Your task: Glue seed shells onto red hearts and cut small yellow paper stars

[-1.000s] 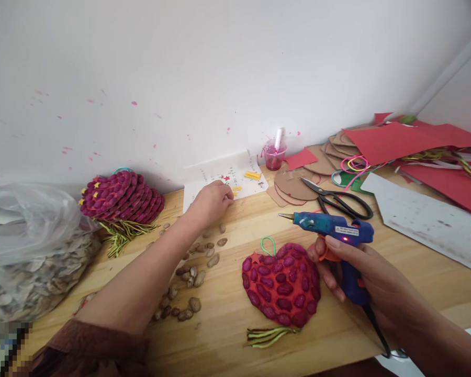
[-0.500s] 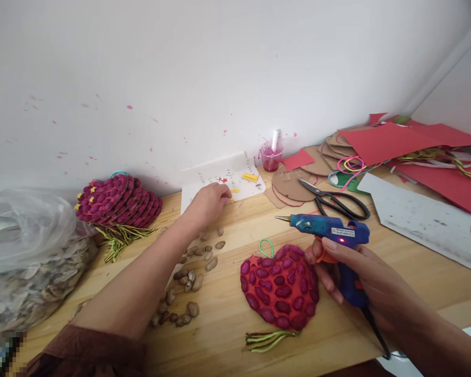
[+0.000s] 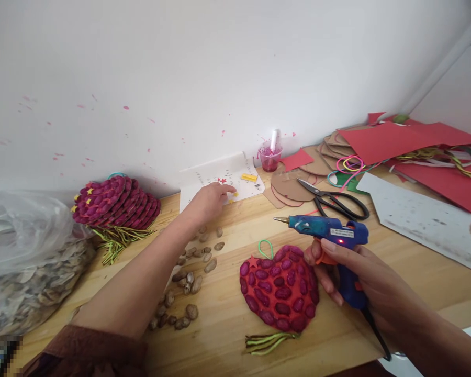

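My right hand (image 3: 347, 272) is wrapped round a blue hot glue gun (image 3: 329, 230), its nozzle pointing left and its red light lit. Beneath the nozzle lies a red heart-shaped ornament (image 3: 280, 285) covered in purple-dyed shells, with a green loop on top, a red star at its upper left and a yarn tassel below. My left hand (image 3: 210, 201) reaches over the white paper (image 3: 192, 180), index finger stretched out and nothing visible in its grasp. Small yellow stars (image 3: 233, 197) lie just under its fingers, and red stars (image 3: 222, 181) lie beyond.
Loose peanut shells (image 3: 188, 283) lie left of the ornament. A stack of finished ornaments (image 3: 118, 201) and a plastic bag of shells (image 3: 31, 277) stand at left. Scissors (image 3: 337, 201), cardboard pieces (image 3: 292, 186), a cup of pink paint (image 3: 269, 158) and red paper (image 3: 412, 139) lie at back right.
My left hand's index finger has straightened out to the right, and the yellow stars beneath show more plainly. The glue gun and ornament hold their places.
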Available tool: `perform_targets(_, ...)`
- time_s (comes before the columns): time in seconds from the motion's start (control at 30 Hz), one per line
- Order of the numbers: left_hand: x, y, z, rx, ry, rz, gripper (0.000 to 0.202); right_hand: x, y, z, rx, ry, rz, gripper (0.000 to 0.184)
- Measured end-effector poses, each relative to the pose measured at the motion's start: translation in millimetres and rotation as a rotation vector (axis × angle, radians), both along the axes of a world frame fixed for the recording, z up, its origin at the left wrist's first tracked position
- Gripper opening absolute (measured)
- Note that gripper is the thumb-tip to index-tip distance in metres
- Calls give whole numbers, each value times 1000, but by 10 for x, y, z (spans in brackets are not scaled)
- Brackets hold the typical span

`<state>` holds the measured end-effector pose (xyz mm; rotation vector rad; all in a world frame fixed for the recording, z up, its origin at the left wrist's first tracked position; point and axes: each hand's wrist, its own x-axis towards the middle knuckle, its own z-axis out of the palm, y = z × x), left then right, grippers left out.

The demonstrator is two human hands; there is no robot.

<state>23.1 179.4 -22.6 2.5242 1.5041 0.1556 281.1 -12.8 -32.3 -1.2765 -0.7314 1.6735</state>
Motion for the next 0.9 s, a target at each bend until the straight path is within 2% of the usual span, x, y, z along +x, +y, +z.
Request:
perform_targets(0.2, 11, -4, 9, -26, 15, -81, 43, -11, 9, 10, 3, -2, -6, 36)
perform_targets(0.37, -33, 49, -19, 23, 6, 10, 44, -11, 2, -8, 9, 7, -1, 36)
perform_targets(0.5, -68, 71, -28, 38, 44, 2, 41, -1, -7, -9, 4, 1, -1, 36)
perform_targets(0.7, -58, 26, 37, 50, 29, 44, 36, -20, 6, 19, 3, 12, 0, 37)
perform_targets(0.8, -62, 28, 19, 46, 40, 1, 40, -19, 5, 17, 11, -1, 5, 37)
perform_targets(0.9, -77, 40, -7, 51, 36, 14, 37, -9, -1, 17, 16, -19, 4, 37)
